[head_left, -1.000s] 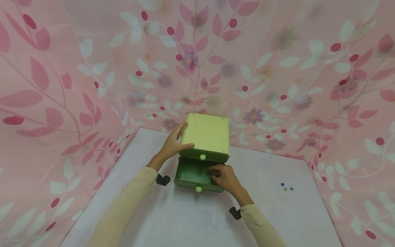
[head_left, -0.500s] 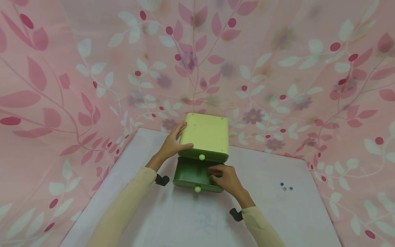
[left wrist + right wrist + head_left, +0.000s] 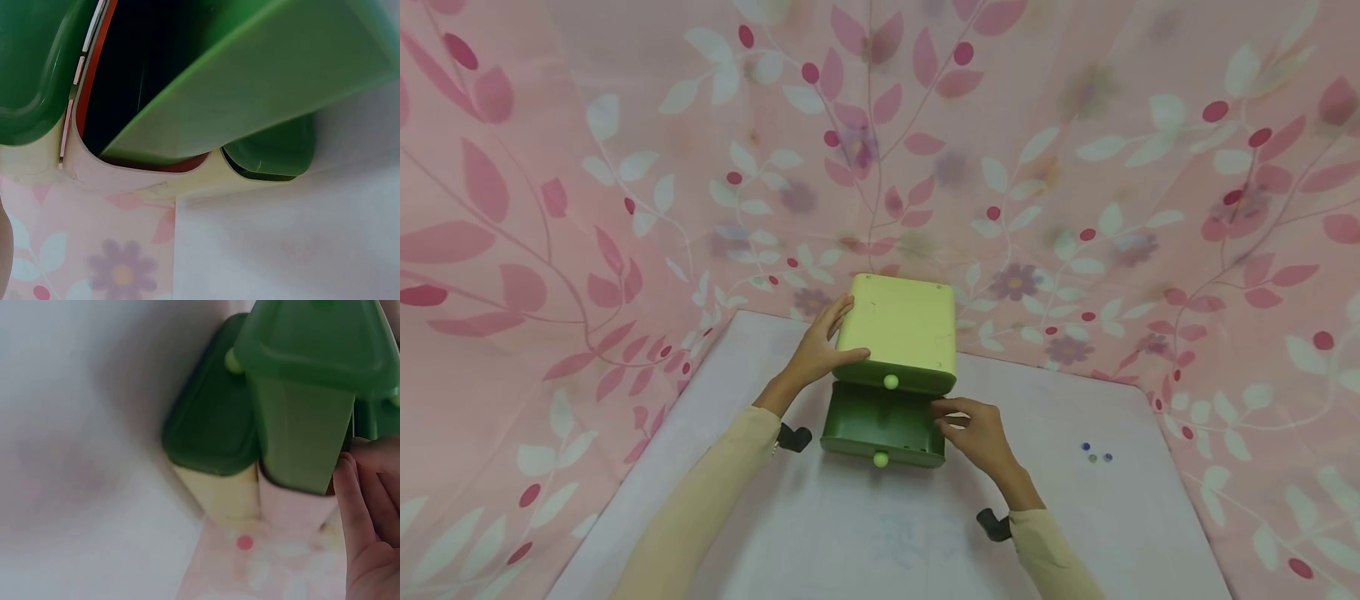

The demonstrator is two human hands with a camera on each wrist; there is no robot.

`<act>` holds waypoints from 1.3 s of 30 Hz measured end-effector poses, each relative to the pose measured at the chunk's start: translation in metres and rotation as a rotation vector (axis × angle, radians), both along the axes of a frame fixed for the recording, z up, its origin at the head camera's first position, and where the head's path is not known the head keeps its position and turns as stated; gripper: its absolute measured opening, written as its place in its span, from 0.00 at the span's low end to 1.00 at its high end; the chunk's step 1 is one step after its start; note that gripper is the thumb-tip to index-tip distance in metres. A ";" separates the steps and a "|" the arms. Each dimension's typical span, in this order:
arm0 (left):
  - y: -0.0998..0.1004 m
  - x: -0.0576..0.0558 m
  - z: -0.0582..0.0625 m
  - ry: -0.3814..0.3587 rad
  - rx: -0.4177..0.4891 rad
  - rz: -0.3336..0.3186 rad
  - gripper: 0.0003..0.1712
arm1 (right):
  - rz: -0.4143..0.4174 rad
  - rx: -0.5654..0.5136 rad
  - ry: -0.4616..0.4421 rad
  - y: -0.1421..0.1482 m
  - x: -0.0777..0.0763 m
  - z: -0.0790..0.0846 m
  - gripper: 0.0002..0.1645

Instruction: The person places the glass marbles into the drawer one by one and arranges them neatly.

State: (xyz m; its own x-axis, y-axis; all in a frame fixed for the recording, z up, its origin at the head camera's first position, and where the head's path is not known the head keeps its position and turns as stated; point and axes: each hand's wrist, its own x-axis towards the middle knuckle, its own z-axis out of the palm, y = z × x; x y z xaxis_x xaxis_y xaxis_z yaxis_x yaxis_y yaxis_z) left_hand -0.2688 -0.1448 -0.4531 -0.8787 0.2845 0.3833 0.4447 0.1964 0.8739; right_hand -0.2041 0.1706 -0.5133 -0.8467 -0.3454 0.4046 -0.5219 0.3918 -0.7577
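Observation:
A small chest of stacked boxes has green drawers with pale round knobs. Its middle drawer, in a pink section, is pulled far out. My left hand rests against the chest's upper left side, fingers straight, thumb on the top. At the drawer's right rim is my right hand, fingers bent. In the right wrist view, the thumb and fingertips come close together beside the drawer's side wall; whether they pinch something small cannot be seen. Tiny dark round pieces lie near the drawer's front right corner.
Three small glassy marbles lie on the white tabletop to the right. Pink floral cloth hangs behind and along the sides. A lower drawer sits under the pulled-out one.
My right hand has moved right, from inside the drawer to its right rim, uncovering small round pieces in the front corner. The left hand and chest stay put.

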 end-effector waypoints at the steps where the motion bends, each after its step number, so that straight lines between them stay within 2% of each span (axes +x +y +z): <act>1: 0.000 0.000 0.001 0.002 -0.004 -0.001 0.59 | -0.013 -0.007 -0.006 0.003 0.000 0.001 0.18; 9: -0.002 -0.019 -0.026 0.002 0.003 0.027 0.61 | -0.118 -0.048 -0.092 0.032 0.002 0.002 0.16; 13: -0.003 -0.022 -0.030 0.005 0.007 0.039 0.62 | -0.170 -0.050 -0.090 0.047 0.004 0.005 0.16; 18: -0.004 -0.022 -0.030 0.006 0.008 0.043 0.62 | -0.230 -0.042 -0.072 0.062 0.011 0.019 0.15; 20: -0.004 -0.022 -0.031 0.004 0.008 0.046 0.62 | -0.257 -0.055 -0.071 0.070 0.011 0.019 0.14; 24: -0.005 -0.021 -0.033 -0.001 0.012 0.047 0.62 | -0.324 -0.060 -0.043 0.099 0.002 -0.007 0.13; 28: -0.004 -0.020 -0.031 -0.004 0.012 0.041 0.62 | -0.427 0.012 -0.018 0.129 -0.005 -0.033 0.13; 36: 0.000 -0.001 -0.003 0.005 0.005 0.008 0.59 | -0.679 0.139 -0.042 0.169 -0.003 -0.048 0.13; 39: 0.000 0.000 -0.002 0.008 0.005 0.006 0.59 | -0.762 0.181 -0.020 0.181 -0.002 -0.052 0.14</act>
State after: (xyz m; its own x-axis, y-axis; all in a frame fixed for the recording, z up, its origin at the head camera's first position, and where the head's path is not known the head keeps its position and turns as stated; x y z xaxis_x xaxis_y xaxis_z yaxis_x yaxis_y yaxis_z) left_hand -0.2690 -0.1452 -0.4547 -0.8774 0.2775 0.3915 0.4504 0.1949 0.8713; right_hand -0.2062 0.3519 -0.5651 -0.8835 0.2748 0.3793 -0.0460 0.7550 -0.6541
